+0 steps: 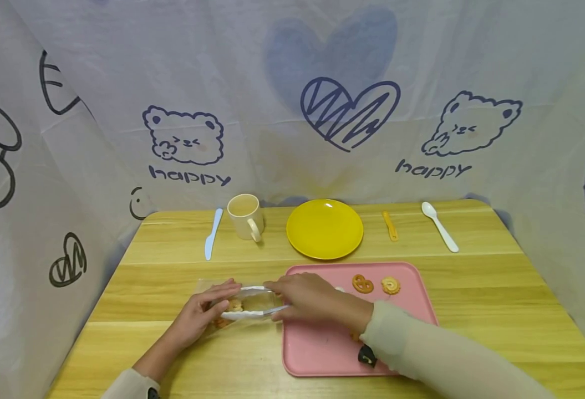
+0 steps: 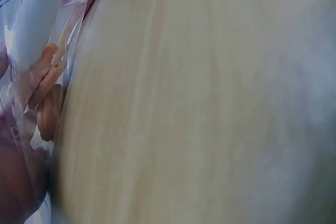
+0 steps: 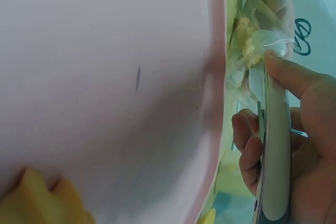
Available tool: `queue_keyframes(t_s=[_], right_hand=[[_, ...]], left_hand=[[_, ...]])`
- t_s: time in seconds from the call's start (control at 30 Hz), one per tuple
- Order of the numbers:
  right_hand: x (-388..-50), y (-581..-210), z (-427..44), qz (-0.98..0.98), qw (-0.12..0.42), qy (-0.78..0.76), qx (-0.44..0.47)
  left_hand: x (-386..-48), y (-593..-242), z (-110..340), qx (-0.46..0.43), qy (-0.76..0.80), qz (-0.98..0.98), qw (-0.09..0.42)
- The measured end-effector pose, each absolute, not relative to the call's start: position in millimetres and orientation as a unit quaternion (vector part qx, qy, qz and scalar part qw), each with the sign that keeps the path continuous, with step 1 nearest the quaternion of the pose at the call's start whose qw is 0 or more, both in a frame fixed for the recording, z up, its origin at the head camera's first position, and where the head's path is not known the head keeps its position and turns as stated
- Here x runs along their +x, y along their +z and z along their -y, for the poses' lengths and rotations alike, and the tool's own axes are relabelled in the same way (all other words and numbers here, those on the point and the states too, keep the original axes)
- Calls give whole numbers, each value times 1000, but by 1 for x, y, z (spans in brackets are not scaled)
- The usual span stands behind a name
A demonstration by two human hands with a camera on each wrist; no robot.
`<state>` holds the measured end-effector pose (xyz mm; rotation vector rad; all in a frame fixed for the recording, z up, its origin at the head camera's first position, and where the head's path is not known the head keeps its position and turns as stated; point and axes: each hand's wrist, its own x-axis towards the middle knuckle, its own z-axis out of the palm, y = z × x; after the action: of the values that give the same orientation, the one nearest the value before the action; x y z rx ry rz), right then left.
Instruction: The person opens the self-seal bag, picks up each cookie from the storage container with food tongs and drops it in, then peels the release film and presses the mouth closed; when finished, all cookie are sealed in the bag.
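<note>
My left hand (image 1: pixel 199 313) grips a clear plastic bag (image 2: pixel 73 3) around its side, fingers along the far edge and thumb on the near one. Twisted and round cookies (image 2: pixel 50 111) lie inside the bag. In my right hand (image 1: pixel 317 302) are what look like tongs (image 3: pixel 277 145), with white outer faces and thin metal edges. The thumb lies on one arm and curled fingers on the other. Their spread white ends reach into the bag, next to the cookies. The hand's back hides much of the tongs in the head view.
Under my right forearm is a pink tray (image 1: pixel 317 363) holding a pretzel (image 1: pixel 362 284), a round cookie (image 1: pixel 390 285) and partly covered pieces. Behind stand a light blue knife (image 1: pixel 213 235), a cream mug (image 1: pixel 245 219), a yellow plate (image 1: pixel 324 229), a small orange utensil (image 1: pixel 390 226) and a white spoon (image 1: pixel 439 227).
</note>
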<state>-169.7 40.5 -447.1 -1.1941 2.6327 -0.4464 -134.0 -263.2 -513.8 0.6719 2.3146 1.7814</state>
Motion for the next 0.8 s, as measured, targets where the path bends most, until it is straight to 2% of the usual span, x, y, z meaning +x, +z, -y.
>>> queue_keyframes(t_s=[0.6, 0.8], right_hand=[[-169, -447, -40, -898, 117, -141, -401], [-166, -444, -50, -900, 110, -138, -399]], left_hand=[[-133, -512, 263, 214, 607, -760, 92], [-133, -512, 262, 217, 590, -774, 78]])
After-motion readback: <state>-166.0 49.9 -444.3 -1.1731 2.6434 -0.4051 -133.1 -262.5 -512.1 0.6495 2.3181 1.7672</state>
